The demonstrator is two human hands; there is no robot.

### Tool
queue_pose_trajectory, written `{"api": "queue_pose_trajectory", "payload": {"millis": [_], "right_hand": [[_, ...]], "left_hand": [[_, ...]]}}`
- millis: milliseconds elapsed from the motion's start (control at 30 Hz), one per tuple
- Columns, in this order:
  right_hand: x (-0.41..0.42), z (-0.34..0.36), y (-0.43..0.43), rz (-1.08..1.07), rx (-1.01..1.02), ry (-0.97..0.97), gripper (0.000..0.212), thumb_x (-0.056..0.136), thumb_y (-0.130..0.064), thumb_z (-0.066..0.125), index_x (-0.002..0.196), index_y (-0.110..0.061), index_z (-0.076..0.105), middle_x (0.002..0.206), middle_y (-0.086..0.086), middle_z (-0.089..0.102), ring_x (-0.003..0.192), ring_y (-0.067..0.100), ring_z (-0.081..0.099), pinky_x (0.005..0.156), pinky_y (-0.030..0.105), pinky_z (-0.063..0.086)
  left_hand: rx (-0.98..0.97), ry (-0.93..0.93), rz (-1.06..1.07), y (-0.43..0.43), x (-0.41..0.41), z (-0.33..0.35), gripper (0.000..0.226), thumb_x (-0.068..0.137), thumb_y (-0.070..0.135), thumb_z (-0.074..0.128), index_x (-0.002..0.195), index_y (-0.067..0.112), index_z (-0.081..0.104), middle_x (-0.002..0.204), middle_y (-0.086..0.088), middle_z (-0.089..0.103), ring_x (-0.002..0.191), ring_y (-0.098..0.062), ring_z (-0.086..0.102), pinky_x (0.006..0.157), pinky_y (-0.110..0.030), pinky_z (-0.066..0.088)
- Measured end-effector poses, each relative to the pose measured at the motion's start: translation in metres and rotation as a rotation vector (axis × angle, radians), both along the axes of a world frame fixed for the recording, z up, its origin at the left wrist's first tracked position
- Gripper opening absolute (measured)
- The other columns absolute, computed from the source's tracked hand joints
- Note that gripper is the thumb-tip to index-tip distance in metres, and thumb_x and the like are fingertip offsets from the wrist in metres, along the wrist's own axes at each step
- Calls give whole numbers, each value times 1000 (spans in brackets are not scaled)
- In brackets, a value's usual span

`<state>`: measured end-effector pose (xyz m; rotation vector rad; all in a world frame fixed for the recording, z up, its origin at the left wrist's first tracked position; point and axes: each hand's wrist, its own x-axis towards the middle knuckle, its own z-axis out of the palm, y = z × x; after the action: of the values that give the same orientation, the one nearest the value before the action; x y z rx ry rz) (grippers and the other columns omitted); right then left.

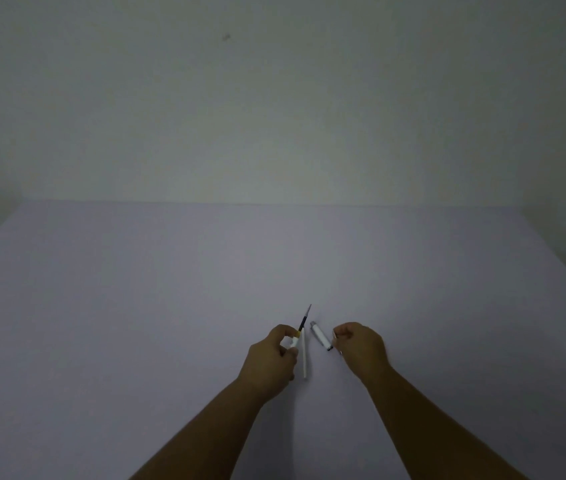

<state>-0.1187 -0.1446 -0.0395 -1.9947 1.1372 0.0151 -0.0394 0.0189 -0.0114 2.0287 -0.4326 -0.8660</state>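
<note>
Fingers (285,330) of the left hand (271,358) are curling round the lower end of a pen refill (304,320) and are pinching it against the thumb. The grip is sitting at the white part just below the yellow band. Beyond that band, the dark section and the fine tip are pointing away from the person and leaning slightly to the right, clear of the surface.

Fingers (342,330) of the right hand (361,348) are curling inward toward the thumb. A small glint is showing at the fingertips, but it cannot be told whether they are holding anything.

A white barrel (304,355) is lying just beside the left hand, on its right side, running lengthwise toward the person. Contact between the barrel and the hand cannot be confirmed.

A short white section (321,337) is lying between the two hands, nearer the right one, with its silver end facing away and its dark end facing the person. It is resting apart from the white barrel.

Both forearms are extending from the bottom edge of the view and are converging toward the parts. All parts are sitting near the middle of a pale lavender table (101,306). A plain light wall (274,98) is rising behind the far edge, and a small dark mark (226,37) is showing high on it.
</note>
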Motion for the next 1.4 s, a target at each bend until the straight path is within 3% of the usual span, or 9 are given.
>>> {"api": "queue_pose_trajectory", "payload": {"millis": [167, 700, 800, 867, 967, 1100, 1233, 1333, 1400], "right_hand": [[-4, -6, -1, 2, 0, -29, 26, 84, -12, 64, 109, -8, 69, 112, 12, 70, 106, 24, 62, 90, 25, 43], [-5, 9, 2, -82, 42, -137, 26, 86, -13, 59, 110, -7, 68, 113, 12, 68, 107, 26, 60, 97, 35, 47], [-2, 23, 5, -123, 258, -282, 10, 85, -19, 62, 83, -22, 71, 86, -5, 71, 82, 15, 62, 73, 27, 52], [3, 28, 10, -83, 395, -334, 15, 84, -17, 62, 73, -24, 70, 61, -14, 66, 61, 7, 56, 54, 17, 45], [8, 32, 12, -82, 447, -347, 11, 84, -15, 61, 77, -19, 69, 63, -7, 63, 60, 8, 53, 56, 21, 43], [9, 32, -5, -348, 479, -480, 16, 89, -11, 54, 75, -12, 62, 72, 4, 61, 62, 13, 54, 62, 27, 49], [-8, 20, -23, -170, 120, -138, 19, 87, -13, 54, 76, -3, 67, 76, 16, 65, 70, 26, 61, 76, 40, 53], [-17, 9, -19, 6, -47, 67, 23, 86, -16, 58, 90, 2, 72, 89, 20, 73, 86, 32, 68, 81, 35, 51], [-18, 6, -14, 27, -73, 100, 23, 85, -19, 60, 90, 0, 72, 92, 18, 74, 81, 25, 66, 75, 28, 48]], "left_hand": [[7, -9, -16, -2, -3, -4, 18, 90, 18, 49, 98, 31, 57, 66, 1, 61, 50, -12, 60, 58, -27, 53], [-1, -35, -23, -5, -9, -3, 20, 90, 16, 49, 95, 34, 56, 64, 1, 60, 47, -10, 58, 51, -23, 49], [-6, -65, -39, -9, -9, 0, 18, 91, 17, 49, 98, 33, 56, 64, 2, 61, 49, -10, 59, 51, -22, 49], [-7, -87, -66, -13, -9, 2, 18, 92, 18, 49, 101, 32, 55, 65, 2, 63, 49, -8, 60, 51, -20, 49], [-10, -121, -116, -18, -12, 5, 20, 92, 19, 49, 109, 28, 54, 69, -1, 65, 50, -6, 59, 52, -17, 47], [17, -160, -127, -17, -10, 3, 23, 91, 20, 51, 112, 27, 55, 67, 2, 64, 45, -2, 56, 47, -12, 43], [67, -172, -83, -16, -6, 0, 28, 91, 23, 53, 119, 23, 53, 78, -1, 64, 65, -16, 63, 58, -23, 47], [108, -183, -61, -15, -3, -3, 26, 90, 21, 53, 115, 18, 57, 92, -1, 64, 76, -19, 66, 67, -25, 46], [121, -192, -55, -14, -2, -5, 21, 89, 19, 54, 109, 16, 61, 99, -5, 66, 82, -22, 67, 72, -28, 49]]}}
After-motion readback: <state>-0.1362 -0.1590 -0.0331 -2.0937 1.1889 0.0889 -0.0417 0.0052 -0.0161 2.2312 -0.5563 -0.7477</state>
